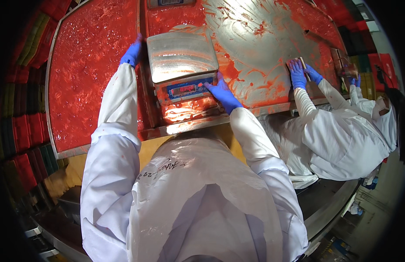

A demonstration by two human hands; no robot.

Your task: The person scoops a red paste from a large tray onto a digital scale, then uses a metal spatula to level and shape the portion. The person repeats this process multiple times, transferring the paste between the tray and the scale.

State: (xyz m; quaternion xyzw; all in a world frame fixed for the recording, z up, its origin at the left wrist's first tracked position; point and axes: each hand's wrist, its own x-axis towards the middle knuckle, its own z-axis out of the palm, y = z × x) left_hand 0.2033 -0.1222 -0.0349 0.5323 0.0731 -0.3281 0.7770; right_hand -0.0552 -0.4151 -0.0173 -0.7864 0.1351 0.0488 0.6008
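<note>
A digital scale (pixel 182 56) with a square steel pan stands in front of me, smeared red. Its blue front panel (pixel 187 88) has a lit red display. My right hand (pixel 225 94), in a blue glove, is at the scale's front right corner. Its thumb touches the panel's right end, and the other fingers stretch along the side of the scale. My left hand (pixel 131 53), also blue-gloved, rests with its fingers stretched out at the upright divider (pixel 145 83) left of the scale. Nothing shows in that hand, though part of its fingers is hard to make out.
Wet red pulpy mass (pixel 93 74) fills the section left of the divider. A steel table surface (pixel 250 43), streaked red, extends right. There a co-worker's gloved hands (pixel 298 74) hold a flat pale tool. Another person (pixel 377 105) works farther right. Stacked coloured crates (pixel 25 139) line the left.
</note>
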